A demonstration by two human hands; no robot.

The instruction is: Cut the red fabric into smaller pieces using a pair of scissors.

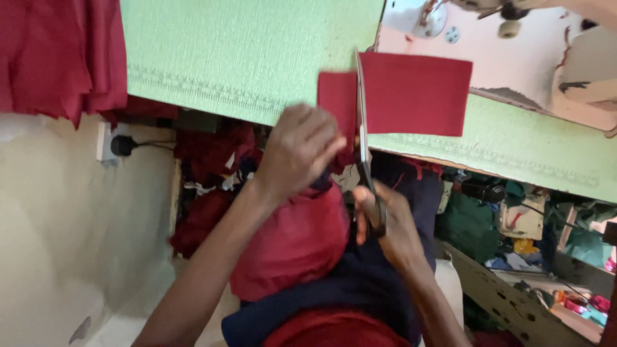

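Cutting a red fabric piece (411, 93) with long scissors (361, 122) on the green desk (244, 51), just in front of the sewing machine (508, 48).

Right hand (389, 225) closed around the scissor handles, fingers through the loops — blades pointing away from the body, running up across the cloth, looking nearly closed from this angle. Left hand (299, 151) curled over the near left edge of the fabric, pinching and pressing it at the desk's edge, just beside the blade.

Doing this step well, by judgement:
- keeping the cloth flat and taut under the left hand so the cut is not wandering
- holding the lower blade against the desk, not lifting the fabric
- keeping left fingertips clear of the blade line — sitting close right now
- taking long, even closes rather than short snips for a clean edge

Fabric: plain dark red, matte, roughly rectangular, straight edges on the right portion; narrower strip (335, 96) showing left of the blade. Lying flat, partly hanging over the near desk edge toward the lap. No print or seam visible.

More red cloth (302, 241) bunched in the lap over dark blue fabric (360, 283); another red heap (58, 54) hanging at the far left.
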